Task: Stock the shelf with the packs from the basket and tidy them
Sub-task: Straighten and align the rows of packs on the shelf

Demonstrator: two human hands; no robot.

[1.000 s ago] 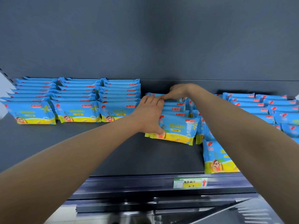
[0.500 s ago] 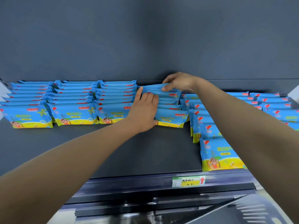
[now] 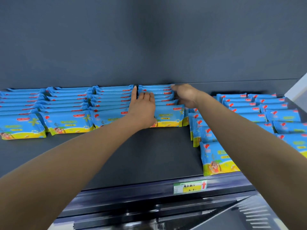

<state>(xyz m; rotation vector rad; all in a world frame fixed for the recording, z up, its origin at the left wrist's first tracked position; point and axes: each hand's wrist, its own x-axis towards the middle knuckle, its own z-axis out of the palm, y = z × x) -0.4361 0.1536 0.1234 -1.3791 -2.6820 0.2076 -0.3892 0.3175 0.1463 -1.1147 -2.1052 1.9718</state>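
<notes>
Blue and yellow packs stand in rows on a dark shelf (image 3: 136, 156). One row of packs (image 3: 167, 113) sits against the back wall, level with three tidy rows (image 3: 69, 105) to its left. My left hand (image 3: 143, 107) lies flat on this row's left side, fingers straight. My right hand (image 3: 184, 95) holds the row's right side, thumb up by the rearmost pack; how its fingers lie is hidden. The basket is out of view.
A looser row (image 3: 214, 156) runs forward to the shelf's front edge at the right, with more packs (image 3: 279, 113) beyond it. A green and yellow price label (image 3: 190, 187) sits on the shelf's front rail. A pale upright (image 3: 297, 90) bounds the right end.
Both hands pushed the row back and left until it lined up beside the three tidy rows. My right hand moved from the top of the rearmost pack to the row's right side.
</notes>
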